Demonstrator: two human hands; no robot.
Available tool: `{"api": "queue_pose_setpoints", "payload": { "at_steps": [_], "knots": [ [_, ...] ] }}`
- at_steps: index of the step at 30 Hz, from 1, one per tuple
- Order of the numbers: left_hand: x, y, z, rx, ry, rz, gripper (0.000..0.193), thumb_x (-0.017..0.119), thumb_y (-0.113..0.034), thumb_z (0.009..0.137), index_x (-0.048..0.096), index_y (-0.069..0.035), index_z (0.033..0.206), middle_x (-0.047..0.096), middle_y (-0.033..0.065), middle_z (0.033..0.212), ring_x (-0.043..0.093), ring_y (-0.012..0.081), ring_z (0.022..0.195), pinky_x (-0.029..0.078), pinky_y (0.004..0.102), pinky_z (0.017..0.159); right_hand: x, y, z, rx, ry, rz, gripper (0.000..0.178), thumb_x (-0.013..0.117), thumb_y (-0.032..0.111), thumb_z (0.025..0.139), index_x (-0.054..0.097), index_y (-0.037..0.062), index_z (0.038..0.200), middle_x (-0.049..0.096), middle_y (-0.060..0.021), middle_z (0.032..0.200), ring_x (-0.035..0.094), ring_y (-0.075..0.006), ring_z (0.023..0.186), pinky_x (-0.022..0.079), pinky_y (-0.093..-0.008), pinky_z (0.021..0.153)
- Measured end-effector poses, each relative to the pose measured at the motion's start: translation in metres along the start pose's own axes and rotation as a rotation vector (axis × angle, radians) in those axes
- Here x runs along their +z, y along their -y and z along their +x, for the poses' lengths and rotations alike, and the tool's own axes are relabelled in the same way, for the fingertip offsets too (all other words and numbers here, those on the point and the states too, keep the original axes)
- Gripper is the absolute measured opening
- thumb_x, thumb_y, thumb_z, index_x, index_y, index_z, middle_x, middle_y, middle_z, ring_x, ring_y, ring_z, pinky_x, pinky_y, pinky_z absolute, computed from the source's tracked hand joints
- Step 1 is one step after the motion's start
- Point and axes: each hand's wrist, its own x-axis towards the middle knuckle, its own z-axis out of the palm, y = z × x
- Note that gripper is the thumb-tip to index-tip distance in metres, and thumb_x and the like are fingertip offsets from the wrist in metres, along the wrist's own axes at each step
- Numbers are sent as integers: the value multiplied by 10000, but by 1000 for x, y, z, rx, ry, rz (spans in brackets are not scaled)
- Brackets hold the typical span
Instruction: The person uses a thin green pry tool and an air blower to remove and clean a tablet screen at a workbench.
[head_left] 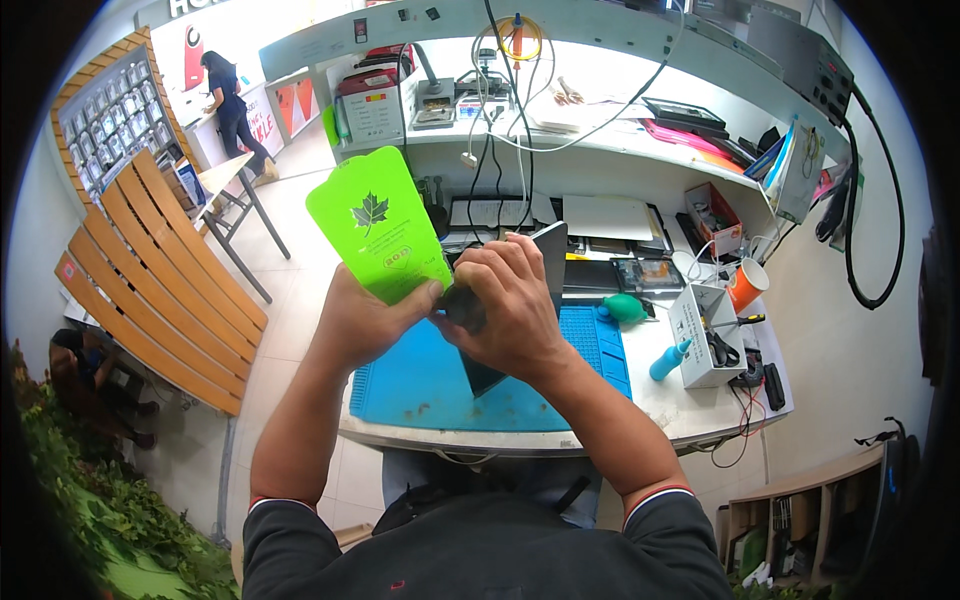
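My left hand [362, 318] grips the lower edge of a bright green flat panel [335, 215] with rounded corners and a dark leaf print. Its thumb lies across the front, close to my other hand. Curled fingers of my right hand [508, 300] close round a small black object [463, 307], whose kind I cannot make out. Behind that hand a thin dark slab [553, 262] with a pale edge stands tilted over the blue work mat [430, 400]. Whether the right hand also touches the slab is hidden.
On the bench to the right are a green air blower [625, 308], a blue squeeze bottle [669, 361], a white tool box [706, 338] and an orange cup [747, 285]. Cables [523, 130] hang from the shelf. A slatted wooden bench [165, 280] stands left; a person [232, 110] is far off.
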Motion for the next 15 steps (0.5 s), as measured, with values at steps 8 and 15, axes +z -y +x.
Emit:
{"api": "queue_pose_setpoints", "payload": {
  "at_steps": [8,15],
  "knots": [
    [11,1,-8,8,-76,16,201,854,-51,965,777,27,1133,821,101,1015,783,164,894,628,323,797,-5,3,6,19,28,20,568,987,234,720,619,106,1134,707,-88,1134,665,-327,1129,427,-557,1162],
    [28,21,-25,152,-233,43,197,863,-18,939,771,17,1110,809,89,1017,775,181,891,609,328,810,-13,6,12,44,88,85,536,963,145,674,613,104,1078,682,-90,1051,652,-338,1061,463,-487,1047]
  ]
}}
